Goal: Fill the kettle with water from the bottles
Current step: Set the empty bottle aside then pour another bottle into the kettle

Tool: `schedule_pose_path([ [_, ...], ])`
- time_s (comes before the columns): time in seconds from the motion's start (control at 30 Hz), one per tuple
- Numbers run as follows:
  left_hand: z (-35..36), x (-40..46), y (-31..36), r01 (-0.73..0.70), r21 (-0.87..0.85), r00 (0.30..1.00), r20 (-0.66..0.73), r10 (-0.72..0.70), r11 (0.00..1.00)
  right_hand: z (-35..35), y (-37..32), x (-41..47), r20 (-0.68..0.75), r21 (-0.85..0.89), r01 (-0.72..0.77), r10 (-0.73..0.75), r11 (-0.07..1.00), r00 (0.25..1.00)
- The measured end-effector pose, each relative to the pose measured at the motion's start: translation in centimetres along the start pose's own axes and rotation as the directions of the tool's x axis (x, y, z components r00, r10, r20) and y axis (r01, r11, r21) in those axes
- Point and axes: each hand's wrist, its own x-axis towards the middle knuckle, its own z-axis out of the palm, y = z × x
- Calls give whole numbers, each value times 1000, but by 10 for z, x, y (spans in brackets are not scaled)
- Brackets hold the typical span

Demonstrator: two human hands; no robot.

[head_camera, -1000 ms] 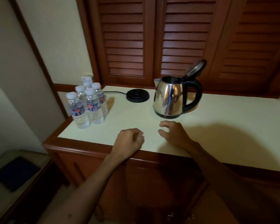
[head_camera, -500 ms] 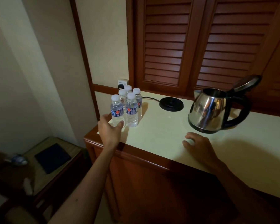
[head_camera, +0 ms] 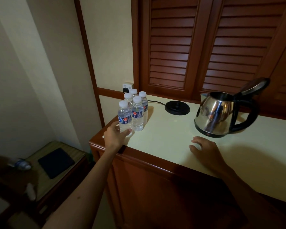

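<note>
Several small clear water bottles [head_camera: 137, 114] with white caps stand clustered at the counter's left end. My left hand [head_camera: 114, 135] curls round the base of the nearest bottle [head_camera: 124, 115], thumb across its front and fingers on its left side. The steel kettle [head_camera: 216, 113] with a black handle stands on the counter to the right, off its base, with the lid tipped open. My right hand [head_camera: 205, 149] rests on the counter just in front of the kettle, fingers loosely bent and holding nothing.
The black kettle base [head_camera: 177, 107] sits between bottles and kettle, its cord running left to a wall socket [head_camera: 127, 86]. Louvred wooden doors [head_camera: 205, 47] rise behind the cream counter [head_camera: 163, 141]. A low side table [head_camera: 56, 161] with a dark pad stands lower left.
My left hand left the counter's front edge, reached left to the bottles, and now closes round the nearest one. The view swung left. My right hand stayed by the kettle.
</note>
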Motion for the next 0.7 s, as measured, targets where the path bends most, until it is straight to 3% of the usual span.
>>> schedule_pose_path([
  [0.37,28,-43,17,-93,5,972,215,90,996,-2,-4,-2,26,34,-29,28,999,999],
  [0.7,105,-59,57,-152,-135,879,435,197,979,-10,-9,-2,15,135,-48,47,990,999],
])
